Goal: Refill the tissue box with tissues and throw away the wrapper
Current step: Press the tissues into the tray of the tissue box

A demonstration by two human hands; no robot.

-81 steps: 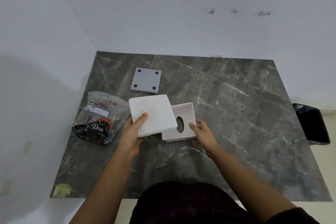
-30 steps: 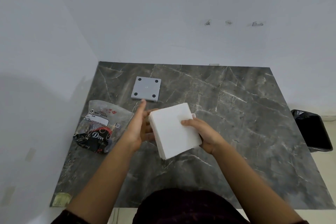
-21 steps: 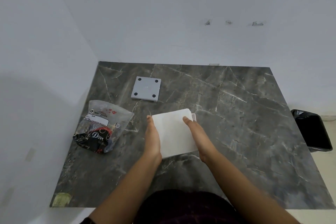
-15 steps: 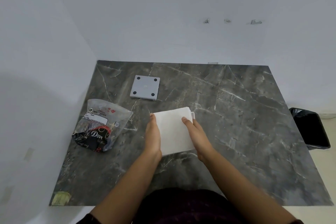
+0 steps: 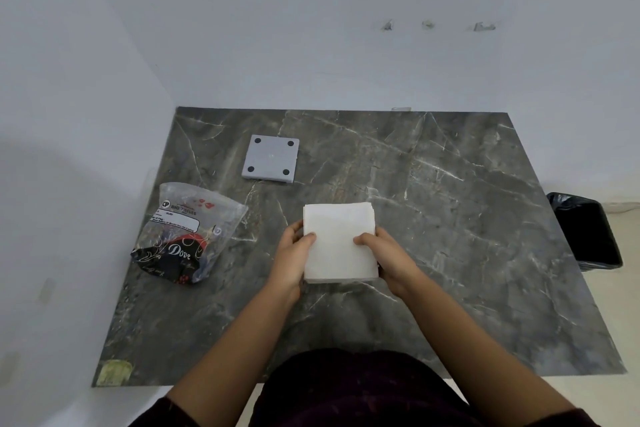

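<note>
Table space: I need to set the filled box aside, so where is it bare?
The table is bare right of the tissue stack, toward the black bin. The left is crowded: wrapper, grey lid.

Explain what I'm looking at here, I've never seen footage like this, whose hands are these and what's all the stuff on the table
There is no machine here. A person wears a camera on the head, so this single picture looks down over their own arms at a dark marble table in a white-walled corner.

The left hand and the right hand grip a white stack of tissues from either side, thumbs on top. The tissue box they are meant to fill cannot be seen now; whether it sits under the stack, I cannot tell.

To the left lies the crumpled plastic wrapper, printed with "Big Tissues". Further back lies a grey square plate with four dark dots, probably the box's base turned upside down. On the floor at the right stands a black-lined bin, likely where the wrapper will go.
</note>
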